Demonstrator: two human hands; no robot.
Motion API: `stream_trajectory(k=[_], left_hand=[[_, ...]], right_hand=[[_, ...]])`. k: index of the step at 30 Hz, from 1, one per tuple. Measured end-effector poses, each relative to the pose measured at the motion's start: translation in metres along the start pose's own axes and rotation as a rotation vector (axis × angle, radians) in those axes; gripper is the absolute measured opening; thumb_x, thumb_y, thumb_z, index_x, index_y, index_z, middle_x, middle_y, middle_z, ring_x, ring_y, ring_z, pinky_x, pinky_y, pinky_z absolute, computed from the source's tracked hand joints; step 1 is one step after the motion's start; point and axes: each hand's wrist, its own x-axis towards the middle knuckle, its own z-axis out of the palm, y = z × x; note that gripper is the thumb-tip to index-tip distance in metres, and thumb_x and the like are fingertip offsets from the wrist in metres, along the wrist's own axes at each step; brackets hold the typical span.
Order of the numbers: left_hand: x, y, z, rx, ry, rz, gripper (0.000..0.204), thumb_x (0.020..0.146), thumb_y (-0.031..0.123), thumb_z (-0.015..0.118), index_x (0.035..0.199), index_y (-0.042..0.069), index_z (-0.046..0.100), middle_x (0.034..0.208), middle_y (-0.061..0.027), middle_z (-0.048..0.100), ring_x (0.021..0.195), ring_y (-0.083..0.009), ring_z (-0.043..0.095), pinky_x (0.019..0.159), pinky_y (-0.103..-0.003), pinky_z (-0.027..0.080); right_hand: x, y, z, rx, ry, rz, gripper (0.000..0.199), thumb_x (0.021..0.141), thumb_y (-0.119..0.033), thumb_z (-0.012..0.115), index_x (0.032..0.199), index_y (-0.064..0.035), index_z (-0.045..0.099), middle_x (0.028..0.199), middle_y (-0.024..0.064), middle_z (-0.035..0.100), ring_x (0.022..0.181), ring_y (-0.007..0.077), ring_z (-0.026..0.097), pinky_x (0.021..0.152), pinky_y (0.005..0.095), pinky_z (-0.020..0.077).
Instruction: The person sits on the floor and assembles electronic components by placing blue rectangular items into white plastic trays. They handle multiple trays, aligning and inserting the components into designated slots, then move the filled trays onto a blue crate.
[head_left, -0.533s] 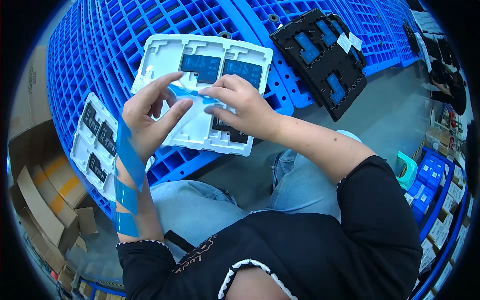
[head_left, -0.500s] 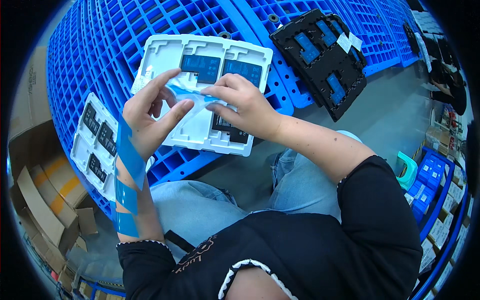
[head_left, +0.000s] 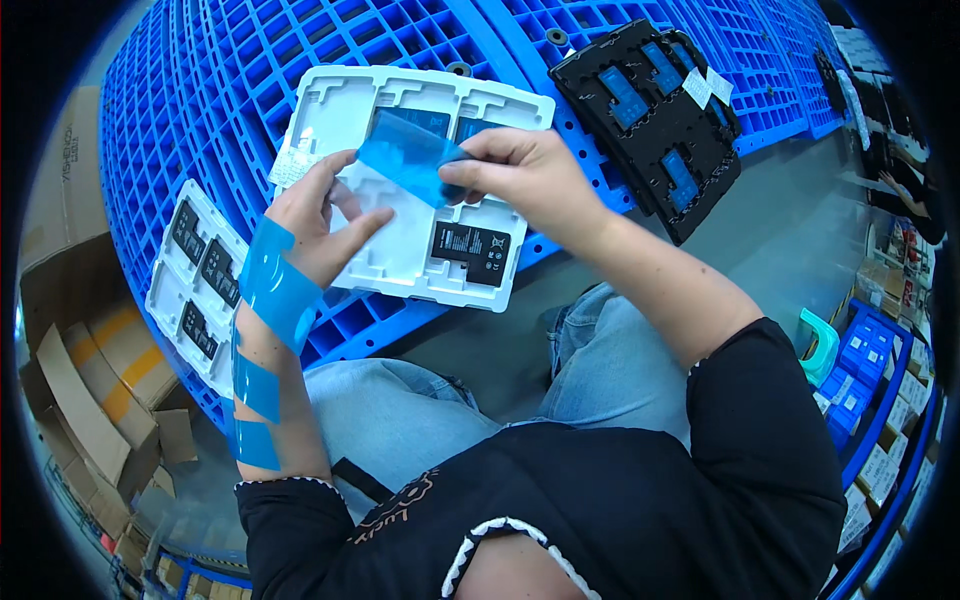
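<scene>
A piece of translucent blue film (head_left: 410, 158) is stretched out above the white tray, its right end pinched between the thumb and fingers of my right hand (head_left: 530, 175). My left hand (head_left: 315, 215) has its thumb and fingers apart; its index fingertip is close to the film's left edge, and I cannot tell if they touch. Several strips of blue film (head_left: 280, 285) are stuck along my left wrist and forearm. Below the hands lies the white molded tray (head_left: 375, 285). A black flat battery (head_left: 470, 250) sits in its near right compartment, and blue-faced batteries in the far ones are partly covered.
Blue plastic pallets (head_left: 230, 110) support the trays. At the left is a smaller-looking white tray (head_left: 165, 275) with black batteries. A black tray (head_left: 640, 140) with blue-faced pieces lies at the right. Cardboard boxes (head_left: 90, 390) stand far left; blue bins (head_left: 850, 370) are at the right.
My right hand has moved up and right, drawing the blue film out flat and away from my left hand. The near black battery is now uncovered, and my left thumb and fingers remain apart.
</scene>
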Motion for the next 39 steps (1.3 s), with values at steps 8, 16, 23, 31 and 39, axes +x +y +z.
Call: stream_trajectory(k=[8,16,23,31,39], left_hand=[[0.001,0.009,-0.006,-0.348,-0.214,-0.111,0.05,0.081,0.01,0.067,0.125,0.0,0.047,0.061,0.0031,0.042,0.056,-0.0039,0.043,0.051,-0.019,0.032],[-0.004,0.008,-0.011,-0.204,-0.167,-0.192,0.079,0.073,0.004,0.069,0.142,0.017,0.031,0.058,0.0023,0.047,0.051,-0.0054,0.043,0.049,-0.022,0.035],[-0.001,0.026,-0.008,-0.07,-0.552,-0.118,0.081,0.071,0.003,0.067,0.141,0.026,0.033,0.058,0.0005,0.049,0.052,-0.0065,0.045,0.05,-0.024,0.038],[-0.008,0.007,0.004,-0.09,-0.442,0.019,0.07,0.071,0.007,0.069,0.134,0.005,0.039,0.06,-0.007,0.052,0.053,-0.0179,0.051,0.051,-0.031,0.041],[0.001,0.034,-0.003,-0.064,-0.56,-0.048,0.081,0.07,0.001,0.067,0.141,0.022,0.033,0.061,-0.0065,0.052,0.054,-0.0181,0.053,0.053,-0.032,0.043]], right_hand=[[0.02,-0.006,-0.062,0.25,-0.142,0.138,0.012,0.077,-0.015,0.07,0.084,-0.0058,0.066,0.078,0.0066,0.066,0.071,0.0165,0.065,0.07,0.0324,0.0536],[0.026,-0.002,-0.081,0.054,0.608,-0.057,0.023,0.084,-0.016,0.062,0.1,-0.0009,0.059,0.088,0.0096,0.064,0.072,0.0161,0.063,0.062,0.0261,0.0498],[0.008,-0.006,-0.018,-0.767,0.232,-0.612,0.033,0.088,-0.007,0.055,0.12,-0.0099,0.057,0.099,0.0122,0.065,0.084,0.0211,0.064,0.072,0.0288,0.0495],[-0.004,-0.015,0.004,-0.743,-0.237,-0.401,0.033,0.086,-0.024,0.056,0.116,-0.0102,0.059,0.093,0.0174,0.062,0.087,0.0295,0.061,0.074,0.0379,0.0481],[0.009,-0.01,-0.012,0.002,-0.131,0.018,0.037,0.087,-0.023,0.059,0.118,-0.0033,0.057,0.095,0.0094,0.064,0.089,0.0141,0.061,0.085,0.0278,0.045]])
